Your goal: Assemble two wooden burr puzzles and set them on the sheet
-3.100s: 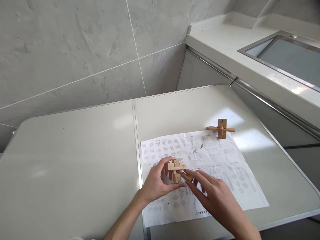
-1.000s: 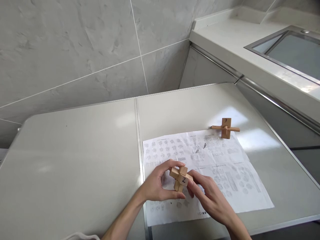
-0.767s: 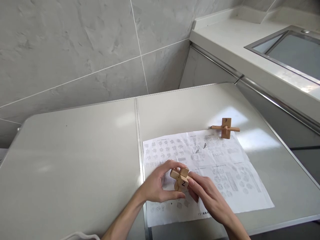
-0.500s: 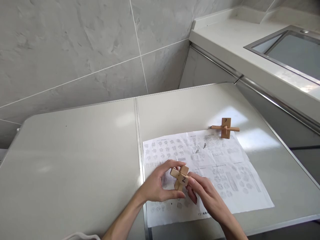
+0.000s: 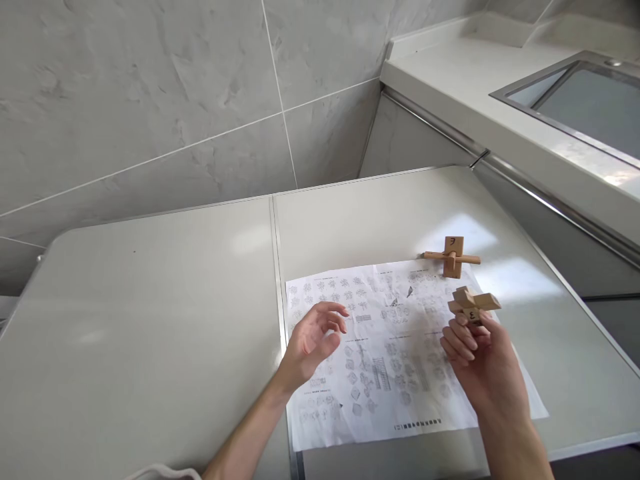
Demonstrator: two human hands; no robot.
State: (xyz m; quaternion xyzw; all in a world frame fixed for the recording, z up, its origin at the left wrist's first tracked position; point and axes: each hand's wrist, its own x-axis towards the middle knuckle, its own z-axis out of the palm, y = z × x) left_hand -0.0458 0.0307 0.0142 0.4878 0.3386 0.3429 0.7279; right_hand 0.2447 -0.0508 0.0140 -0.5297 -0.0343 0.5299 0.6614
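Note:
Pinched in the fingers of my right hand [image 5: 487, 357] is a wooden burr puzzle [image 5: 473, 303], made of crossing blocks, with a handwritten "3" on one face. It is held up above the right part of the printed sheet [image 5: 367, 420]. My left hand [image 5: 317, 340] hovers over the sheet's left part, fingers loosely curled and apart, with nothing in it. Just beyond the held puzzle, a second wooden cross-shaped puzzle [image 5: 453, 267] stands at the sheet's far right edge, a handwritten mark on its upright block.
The creased sheet lies on a pale folding table [image 5: 150, 320] with a metal seam [image 5: 275, 253]. Behind stands a grey tiled wall [image 5: 175, 87]. On the right is a higher white counter [image 5: 450, 80] with a sink [image 5: 590, 100].
The puzzle has left my left hand and moved right and up in my right hand, turned to show another face. My left hand has let go and shifted slightly up and left.

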